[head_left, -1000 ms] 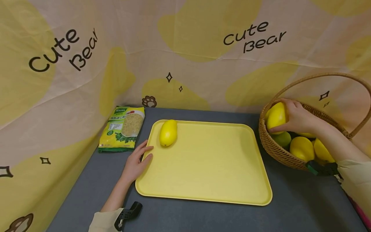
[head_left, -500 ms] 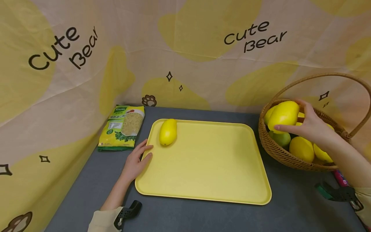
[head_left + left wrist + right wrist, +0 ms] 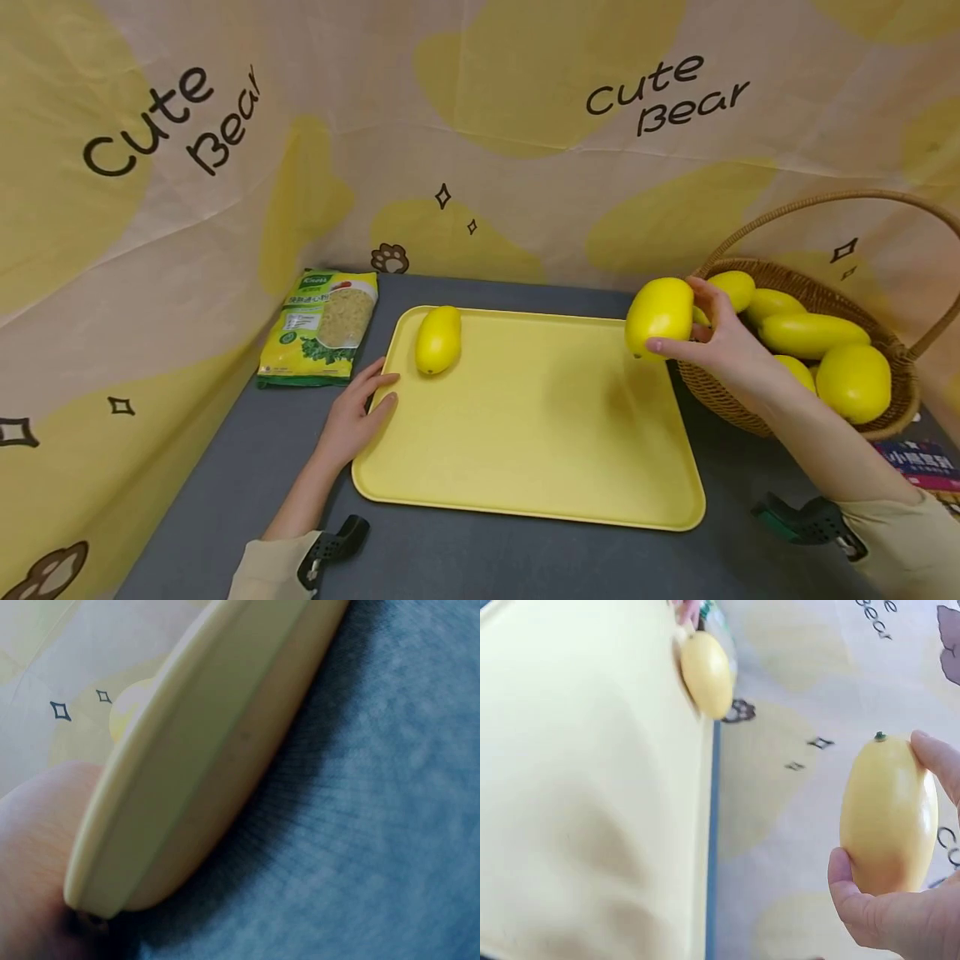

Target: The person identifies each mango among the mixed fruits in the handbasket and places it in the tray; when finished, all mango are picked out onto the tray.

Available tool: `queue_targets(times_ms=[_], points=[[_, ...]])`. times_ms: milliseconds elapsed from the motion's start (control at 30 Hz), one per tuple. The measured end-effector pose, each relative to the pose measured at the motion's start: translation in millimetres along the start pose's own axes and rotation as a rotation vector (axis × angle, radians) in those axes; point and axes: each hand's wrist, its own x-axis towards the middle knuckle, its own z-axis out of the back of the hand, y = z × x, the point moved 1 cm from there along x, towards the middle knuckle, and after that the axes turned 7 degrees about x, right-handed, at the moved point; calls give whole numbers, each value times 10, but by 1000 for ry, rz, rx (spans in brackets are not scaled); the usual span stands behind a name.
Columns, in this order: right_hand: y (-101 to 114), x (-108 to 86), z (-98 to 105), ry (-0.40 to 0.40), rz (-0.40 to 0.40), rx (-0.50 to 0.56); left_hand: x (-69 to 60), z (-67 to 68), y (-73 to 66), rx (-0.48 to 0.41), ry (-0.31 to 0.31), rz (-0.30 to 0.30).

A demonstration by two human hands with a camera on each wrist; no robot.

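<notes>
In the head view my right hand (image 3: 726,333) holds a yellow mango (image 3: 660,317) between thumb and fingers. It hangs above the right back corner of the yellow tray (image 3: 525,417), just left of the wicker basket (image 3: 723,408). The right wrist view shows the mango's small green stem end, with thumb and fingertips on opposite sides. A second mango (image 3: 438,340) lies on the tray near its back left corner. My left hand (image 3: 358,417) rests over the tray's left rim, fingers lying loosely on it. The tray's edge fills much of the left wrist view.
Several more yellow mangoes (image 3: 813,335) lie in the basket, under its tall arched handle (image 3: 847,196). Left of the tray lies a yellow-green food packet (image 3: 318,329). A purple and pink package (image 3: 918,462) shows beside the basket. A printed curtain (image 3: 517,167) stands behind the grey table.
My right hand has lifted the mango out of the basket and carried it left over the tray's corner. The left hand has stayed on the tray's rim.
</notes>
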Motion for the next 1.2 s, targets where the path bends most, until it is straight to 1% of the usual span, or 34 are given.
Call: queue_targets(times_ms=[67, 200, 433, 667, 900, 1067, 1200], points=[[-20, 52, -130, 17, 1, 17, -3, 0, -1, -4, 1, 0], [-91, 167, -355, 35, 0, 8, -4, -5, -1, -7, -1, -8], [-291, 401, -645, 60, 15, -15, 1, -21, 25, -2, -11, -19], [-455, 634, -883, 38, 21, -15, -1, -18, 24, -21, -1, -9], [-615, 851, -1106, 43, 13, 56, -7, -8, 13, -11, -4, -9], [-650, 972, -1237, 44, 4, 69, 0, -20, 15, -8, -10, -12], [-652, 1064, -1326, 62, 29, 82, 4, -22, 26, -8, -11, -10]])
